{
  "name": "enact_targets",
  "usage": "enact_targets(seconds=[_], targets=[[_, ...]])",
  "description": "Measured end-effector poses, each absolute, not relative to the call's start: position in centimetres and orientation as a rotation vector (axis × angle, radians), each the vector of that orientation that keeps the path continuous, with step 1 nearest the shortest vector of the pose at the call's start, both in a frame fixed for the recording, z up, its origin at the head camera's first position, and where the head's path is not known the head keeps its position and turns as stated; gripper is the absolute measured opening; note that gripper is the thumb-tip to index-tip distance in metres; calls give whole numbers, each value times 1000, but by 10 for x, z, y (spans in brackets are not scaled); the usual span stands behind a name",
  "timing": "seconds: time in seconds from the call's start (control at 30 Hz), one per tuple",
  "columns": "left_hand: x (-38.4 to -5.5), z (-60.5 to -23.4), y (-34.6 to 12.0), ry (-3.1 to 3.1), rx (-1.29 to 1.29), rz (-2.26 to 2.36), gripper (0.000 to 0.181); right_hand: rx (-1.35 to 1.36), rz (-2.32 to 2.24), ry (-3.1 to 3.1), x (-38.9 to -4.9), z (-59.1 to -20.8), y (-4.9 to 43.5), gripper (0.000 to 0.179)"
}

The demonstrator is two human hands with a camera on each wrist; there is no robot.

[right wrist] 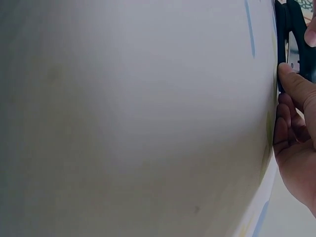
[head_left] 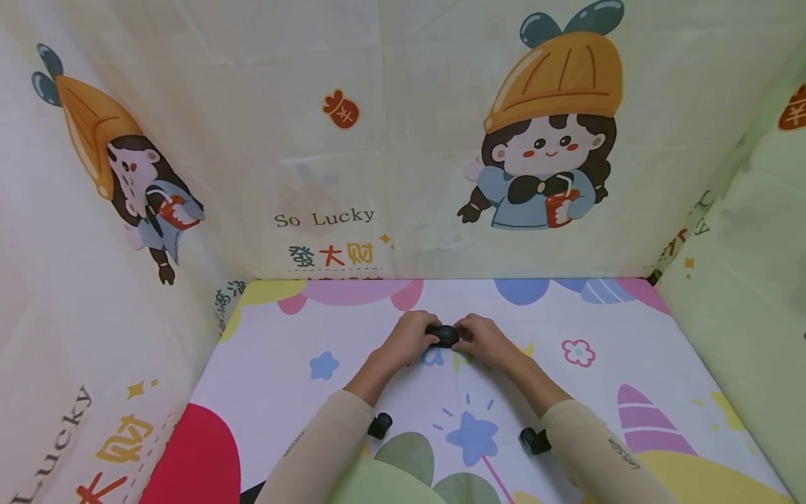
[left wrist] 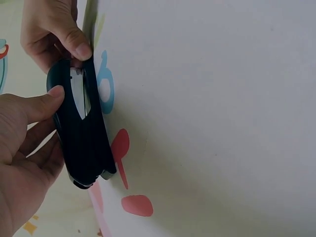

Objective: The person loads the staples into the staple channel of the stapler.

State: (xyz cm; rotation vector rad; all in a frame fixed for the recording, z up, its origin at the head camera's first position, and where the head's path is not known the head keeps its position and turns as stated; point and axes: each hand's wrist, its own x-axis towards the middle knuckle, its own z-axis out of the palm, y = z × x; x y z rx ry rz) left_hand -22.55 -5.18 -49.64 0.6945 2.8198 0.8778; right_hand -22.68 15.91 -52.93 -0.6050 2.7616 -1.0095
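A black stapler (head_left: 447, 337) is between both hands, low over the table. In the left wrist view the stapler (left wrist: 74, 140) shows a pale metal strip in the gap between its top arm and its base. My left hand (head_left: 412, 337) grips the stapler's body, thumb on one side and fingers curled at the other. My right hand (head_left: 486, 341) pinches the opposite end, its thumb pressed on the base. From the right wrist, that hand (right wrist: 302, 136) has its fingers bent below the thumb, and the stapler is partly cut off by the frame edge.
The table (head_left: 271, 392) has a white cover printed with stars, flowers and coloured shapes. Cream printed cloth (head_left: 409, 161) hangs behind it and on both sides. Small black devices (head_left: 380, 425) sit by the beige sleeves (head_left: 334, 441).
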Motion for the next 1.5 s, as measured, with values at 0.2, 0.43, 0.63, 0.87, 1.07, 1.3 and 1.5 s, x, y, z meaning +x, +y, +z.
enact_targets(seconds=[0.2,0.43,0.63,0.87,1.07,1.3,1.5], targets=[[-226,-497,-50,2813,677,891,21,-611,-1024,2754,-227,-529,161,31],[-227,-494,-48,2807,677,876,21,-603,-1020,2766,-226,-529,163,30],[-229,-490,-50,2816,708,874,21,-600,-1027,2770,-226,-526,162,29],[-229,-488,-53,2796,700,870,24,-586,-1039,2767,-226,-526,161,30],[-225,-486,-55,2793,689,837,33,-584,-1018,2764,-226,-528,160,32],[-221,-480,-66,2805,656,868,43,-623,-1016,2780,-224,-528,165,39],[-219,-475,-80,2847,628,891,49,-672,-1032,2803,-221,-523,171,39]])
